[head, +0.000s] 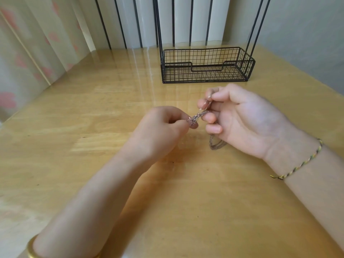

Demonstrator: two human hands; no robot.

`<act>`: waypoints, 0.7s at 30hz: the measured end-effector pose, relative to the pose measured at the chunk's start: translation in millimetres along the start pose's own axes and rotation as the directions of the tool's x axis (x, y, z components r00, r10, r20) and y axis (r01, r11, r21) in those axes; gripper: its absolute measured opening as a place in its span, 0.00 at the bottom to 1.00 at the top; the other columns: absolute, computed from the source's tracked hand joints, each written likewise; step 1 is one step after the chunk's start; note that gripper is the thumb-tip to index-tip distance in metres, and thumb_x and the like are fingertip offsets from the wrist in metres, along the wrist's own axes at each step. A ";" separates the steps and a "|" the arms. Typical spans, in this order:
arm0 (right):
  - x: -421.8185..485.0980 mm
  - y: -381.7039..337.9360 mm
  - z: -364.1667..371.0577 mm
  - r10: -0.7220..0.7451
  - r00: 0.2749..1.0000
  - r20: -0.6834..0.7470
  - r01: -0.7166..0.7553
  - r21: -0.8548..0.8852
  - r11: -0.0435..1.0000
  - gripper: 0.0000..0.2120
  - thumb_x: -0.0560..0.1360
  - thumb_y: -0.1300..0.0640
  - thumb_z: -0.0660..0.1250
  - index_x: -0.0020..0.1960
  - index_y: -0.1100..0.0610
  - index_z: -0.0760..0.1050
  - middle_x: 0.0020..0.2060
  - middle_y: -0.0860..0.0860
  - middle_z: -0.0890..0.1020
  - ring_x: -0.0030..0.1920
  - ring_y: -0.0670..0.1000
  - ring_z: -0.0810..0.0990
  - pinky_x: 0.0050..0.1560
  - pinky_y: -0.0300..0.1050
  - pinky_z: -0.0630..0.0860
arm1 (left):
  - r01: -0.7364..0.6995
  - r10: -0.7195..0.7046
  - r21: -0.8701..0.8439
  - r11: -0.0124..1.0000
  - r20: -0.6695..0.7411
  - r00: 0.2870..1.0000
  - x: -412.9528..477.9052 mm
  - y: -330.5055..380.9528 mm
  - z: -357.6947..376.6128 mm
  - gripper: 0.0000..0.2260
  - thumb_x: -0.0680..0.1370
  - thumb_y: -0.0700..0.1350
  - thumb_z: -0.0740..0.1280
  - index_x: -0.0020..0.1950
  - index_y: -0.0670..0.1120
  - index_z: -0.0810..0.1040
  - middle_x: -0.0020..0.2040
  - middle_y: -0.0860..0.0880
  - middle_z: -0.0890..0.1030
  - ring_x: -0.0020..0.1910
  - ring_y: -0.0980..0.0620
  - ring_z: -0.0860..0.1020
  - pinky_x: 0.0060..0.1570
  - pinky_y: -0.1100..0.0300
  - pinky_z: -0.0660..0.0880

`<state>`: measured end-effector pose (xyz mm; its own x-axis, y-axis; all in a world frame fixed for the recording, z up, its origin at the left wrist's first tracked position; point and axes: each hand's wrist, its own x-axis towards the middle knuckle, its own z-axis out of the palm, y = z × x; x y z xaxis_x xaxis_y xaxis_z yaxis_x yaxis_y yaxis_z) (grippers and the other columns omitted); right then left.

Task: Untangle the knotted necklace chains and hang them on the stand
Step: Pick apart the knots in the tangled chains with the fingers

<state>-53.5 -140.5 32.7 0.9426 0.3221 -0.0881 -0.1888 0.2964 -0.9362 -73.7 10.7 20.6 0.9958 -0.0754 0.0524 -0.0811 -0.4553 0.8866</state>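
Head view, left hand (pixel 160 129) and right hand (pixel 242 120) pinching knotted chains (pixel 197 114), wire basket stand (pixel 176 62) behind

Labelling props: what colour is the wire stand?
Black. The stand shows best in the head view, the only one.

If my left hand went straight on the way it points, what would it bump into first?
Probably the right hand, whose curled fingers hold the same knotted chain; depth is unclear.

Knotted chains (pixel 197 115) pinched between left hand (pixel 163 127) and right hand (pixel 240 118), above wooden table (pixel 93 146).
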 end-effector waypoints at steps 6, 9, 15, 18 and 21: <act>1.2 3.3 1.6 -0.097 0.995 0.011 0.097 -0.022 0.995 0.08 0.77 0.66 0.57 0.42 0.56 0.68 0.30 0.50 0.70 0.26 0.47 0.64 0.26 0.39 0.59 | 0.074 -0.063 -0.185 0.980 0.060 0.996 -0.9 2.1 0.3 0.11 0.76 0.37 0.61 0.40 0.48 0.80 0.31 0.56 0.73 0.29 0.61 0.70 0.35 0.62 0.78; 0.7 4.0 3.7 -0.114 0.993 0.021 0.115 -0.124 0.986 0.08 0.76 0.67 0.58 0.42 0.56 0.69 0.28 0.49 0.69 0.27 0.47 0.65 0.29 0.40 0.65 | 0.083 -0.067 -0.248 0.965 0.069 0.995 -1.7 2.7 1.7 0.09 0.77 0.36 0.60 0.40 0.45 0.76 0.37 0.50 0.76 0.34 0.56 0.76 0.37 0.58 0.80; -3.4 5.8 4.5 -0.331 0.944 -0.005 0.248 -0.651 0.717 0.13 0.68 0.74 0.61 0.43 0.57 0.74 0.25 0.47 0.68 0.27 0.44 0.71 0.41 0.48 0.81 | 0.088 -0.079 -0.235 0.968 0.050 0.996 -0.1 0.7 1.2 0.09 0.77 0.35 0.59 0.38 0.42 0.74 0.31 0.51 0.78 0.28 0.56 0.76 0.31 0.62 0.78; -3.5 8.2 6.1 -0.383 0.923 0.020 0.265 -0.755 0.600 0.13 0.66 0.72 0.63 0.43 0.56 0.76 0.21 0.42 0.66 0.27 0.45 0.70 0.43 0.55 0.80 | 0.115 -0.105 -0.265 0.957 0.054 0.993 0.0 0.2 0.8 0.07 0.77 0.34 0.60 0.42 0.41 0.75 0.34 0.48 0.79 0.27 0.56 0.76 0.31 0.62 0.78; -2.2 9.9 4.8 -0.401 0.915 0.039 0.269 -0.799 0.537 0.10 0.70 0.68 0.65 0.42 0.54 0.78 0.22 0.43 0.66 0.28 0.47 0.73 0.43 0.58 0.79 | 0.111 -0.102 -0.306 0.946 0.043 0.994 0.4 -0.5 -1.3 0.08 0.76 0.32 0.59 0.48 0.41 0.76 0.36 0.46 0.79 0.28 0.55 0.76 0.32 0.61 0.78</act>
<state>-58.8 -134.0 25.2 0.9276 0.2112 0.3081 0.3728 -0.4728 -0.7984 -73.3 12.0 20.8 0.9961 -0.0666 -0.0584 0.0465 -0.1676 0.9847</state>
